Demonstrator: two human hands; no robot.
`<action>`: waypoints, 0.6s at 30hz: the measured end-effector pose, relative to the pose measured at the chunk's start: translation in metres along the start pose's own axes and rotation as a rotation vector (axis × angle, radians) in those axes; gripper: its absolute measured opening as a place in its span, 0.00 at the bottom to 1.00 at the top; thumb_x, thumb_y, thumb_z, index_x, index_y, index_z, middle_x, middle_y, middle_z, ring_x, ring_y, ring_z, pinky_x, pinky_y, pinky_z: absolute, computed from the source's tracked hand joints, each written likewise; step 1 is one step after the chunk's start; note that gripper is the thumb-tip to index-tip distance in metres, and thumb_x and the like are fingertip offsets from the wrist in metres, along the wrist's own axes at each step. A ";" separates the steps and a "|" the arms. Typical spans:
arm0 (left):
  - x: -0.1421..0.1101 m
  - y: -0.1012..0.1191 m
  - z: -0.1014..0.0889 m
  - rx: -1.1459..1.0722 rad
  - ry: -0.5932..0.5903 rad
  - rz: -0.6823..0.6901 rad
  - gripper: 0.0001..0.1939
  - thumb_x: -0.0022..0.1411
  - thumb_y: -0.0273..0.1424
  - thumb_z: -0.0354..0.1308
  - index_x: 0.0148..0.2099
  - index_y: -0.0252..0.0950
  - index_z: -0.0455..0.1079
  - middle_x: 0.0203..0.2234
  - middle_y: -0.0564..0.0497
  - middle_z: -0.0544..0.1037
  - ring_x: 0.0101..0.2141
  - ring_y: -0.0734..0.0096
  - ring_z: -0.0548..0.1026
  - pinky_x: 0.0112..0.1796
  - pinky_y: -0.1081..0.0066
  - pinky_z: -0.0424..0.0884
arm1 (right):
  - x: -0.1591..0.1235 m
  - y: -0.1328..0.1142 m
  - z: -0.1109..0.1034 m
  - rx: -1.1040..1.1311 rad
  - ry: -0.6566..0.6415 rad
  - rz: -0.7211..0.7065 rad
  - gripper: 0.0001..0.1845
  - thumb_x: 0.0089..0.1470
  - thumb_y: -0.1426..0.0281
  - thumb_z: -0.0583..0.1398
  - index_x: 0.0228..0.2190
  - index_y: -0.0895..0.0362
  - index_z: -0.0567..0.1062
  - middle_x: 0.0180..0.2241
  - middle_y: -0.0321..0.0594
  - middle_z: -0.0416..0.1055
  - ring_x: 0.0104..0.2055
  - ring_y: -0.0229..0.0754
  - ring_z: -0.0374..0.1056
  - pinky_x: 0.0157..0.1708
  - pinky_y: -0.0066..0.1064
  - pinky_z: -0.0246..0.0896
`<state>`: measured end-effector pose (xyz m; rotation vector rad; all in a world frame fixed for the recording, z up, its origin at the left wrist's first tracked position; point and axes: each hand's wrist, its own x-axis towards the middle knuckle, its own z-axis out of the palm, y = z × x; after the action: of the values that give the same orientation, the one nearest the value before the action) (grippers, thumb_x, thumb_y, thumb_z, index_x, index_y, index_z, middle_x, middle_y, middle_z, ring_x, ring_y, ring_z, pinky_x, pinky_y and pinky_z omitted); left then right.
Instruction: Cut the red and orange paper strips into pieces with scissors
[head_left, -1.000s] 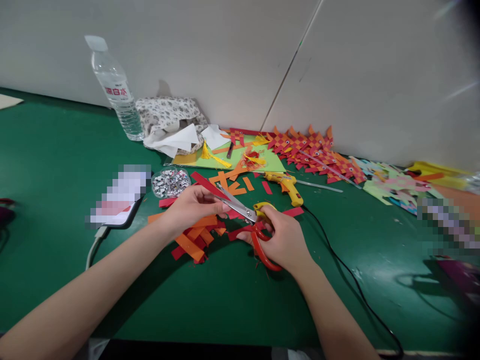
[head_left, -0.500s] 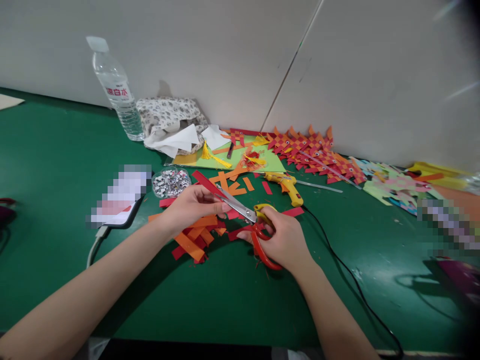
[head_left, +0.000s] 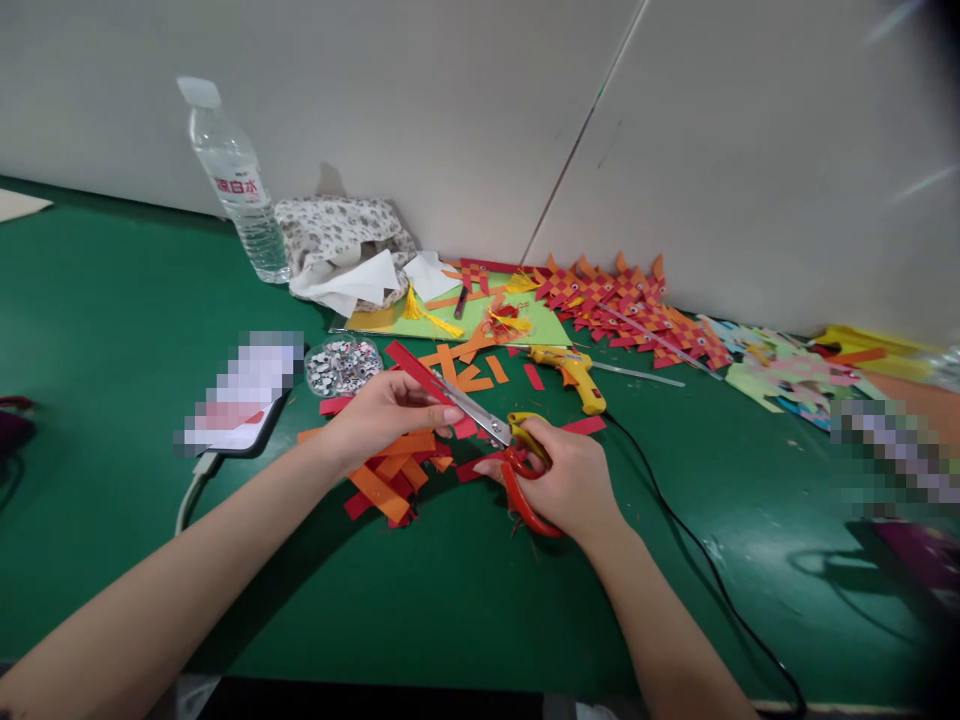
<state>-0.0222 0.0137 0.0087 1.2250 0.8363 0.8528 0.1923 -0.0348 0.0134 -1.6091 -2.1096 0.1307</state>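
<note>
Between the thumb and fingers of my left hand (head_left: 390, 415) is a red paper strip (head_left: 414, 366), its far end slanting up and to the left. My right hand (head_left: 566, 475) grips scissors (head_left: 529, 505) with red and yellow handles. Their metal blades point up and left and lie along the strip, close to my left fingertips; whether the paper is between them I cannot tell. Below my left hand lies a loose heap of orange and red paper strips (head_left: 382, 492). More orange strips (head_left: 472, 380) are scattered just beyond the blades.
A yellow glue gun (head_left: 570, 372) trails a black cord rightward. Woven paper fish (head_left: 615, 300) are piled by the wall. A phone (head_left: 247, 395), a tray of googly eyes (head_left: 343, 366), a water bottle (head_left: 244, 200) and a tissue pouch (head_left: 341, 235) stand or lie to the left.
The scissor blades look slightly more closed along the red strip. Both hands have stayed almost in place.
</note>
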 end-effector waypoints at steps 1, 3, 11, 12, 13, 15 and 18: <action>0.000 0.000 0.000 0.002 0.002 -0.003 0.06 0.49 0.31 0.66 0.31 0.35 0.76 0.26 0.52 0.80 0.27 0.76 0.76 0.34 0.73 0.72 | 0.000 0.000 0.000 -0.005 0.006 -0.003 0.26 0.40 0.49 0.62 0.18 0.54 0.57 0.14 0.27 0.50 0.16 0.32 0.46 0.19 0.26 0.41; 0.000 0.000 0.000 0.010 0.004 -0.011 0.06 0.49 0.31 0.66 0.31 0.34 0.76 0.27 0.51 0.80 0.28 0.75 0.76 0.35 0.72 0.73 | 0.000 0.000 0.000 -0.015 0.011 -0.004 0.25 0.40 0.49 0.62 0.19 0.54 0.57 0.14 0.27 0.51 0.16 0.32 0.47 0.19 0.26 0.42; -0.001 0.000 0.002 -0.014 -0.009 -0.021 0.08 0.47 0.31 0.66 0.33 0.35 0.75 0.27 0.51 0.80 0.28 0.73 0.76 0.36 0.69 0.73 | 0.000 0.000 0.000 -0.009 -0.061 0.018 0.24 0.39 0.50 0.63 0.22 0.53 0.59 0.17 0.29 0.57 0.18 0.34 0.52 0.20 0.26 0.43; -0.002 0.000 0.002 -0.010 -0.008 -0.031 0.08 0.47 0.31 0.66 0.32 0.35 0.75 0.26 0.51 0.80 0.28 0.73 0.76 0.35 0.70 0.73 | 0.000 -0.001 0.000 0.023 -0.068 0.027 0.24 0.39 0.50 0.63 0.23 0.53 0.59 0.16 0.29 0.57 0.18 0.34 0.52 0.20 0.26 0.44; -0.002 0.001 0.003 0.001 -0.002 -0.045 0.08 0.47 0.31 0.67 0.31 0.34 0.75 0.25 0.51 0.79 0.27 0.73 0.76 0.35 0.70 0.72 | 0.000 -0.001 0.000 0.068 -0.072 0.039 0.23 0.39 0.51 0.63 0.22 0.53 0.59 0.16 0.28 0.57 0.18 0.34 0.52 0.20 0.26 0.45; -0.002 0.003 0.004 0.029 0.028 -0.074 0.07 0.46 0.31 0.67 0.29 0.34 0.75 0.24 0.50 0.79 0.25 0.73 0.76 0.33 0.71 0.72 | 0.001 -0.002 0.000 0.191 -0.072 0.083 0.22 0.41 0.53 0.63 0.22 0.53 0.58 0.16 0.27 0.55 0.18 0.33 0.51 0.20 0.26 0.46; -0.002 0.003 0.008 0.030 0.079 -0.110 0.08 0.44 0.31 0.68 0.27 0.34 0.74 0.22 0.51 0.78 0.24 0.74 0.75 0.31 0.72 0.72 | 0.002 -0.003 0.003 0.459 -0.091 0.214 0.21 0.41 0.56 0.64 0.21 0.54 0.59 0.16 0.27 0.56 0.19 0.33 0.52 0.20 0.25 0.49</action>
<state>-0.0162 0.0090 0.0130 1.1661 0.9744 0.8064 0.1882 -0.0334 0.0126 -1.5556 -1.7910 0.7157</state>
